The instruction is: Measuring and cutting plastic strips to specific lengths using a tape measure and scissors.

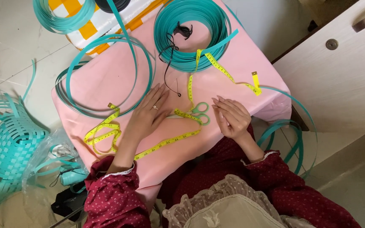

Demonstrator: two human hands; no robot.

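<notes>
Left hand (149,113) lies flat and open on the pink surface (106,80), fingers beside the scissors (198,113) — one pair, green-handled. Right hand (232,117) loosely curled, apparently holding nothing. One yellow tape measure (165,142) winds between both hands. Teal strapping: one tight coil (191,25), loose loops (106,76). One woven basket (11,145) on the floor.

Yellow tape measure (165,143), teal strap coil (191,33), pink cloth (106,80)
</notes>
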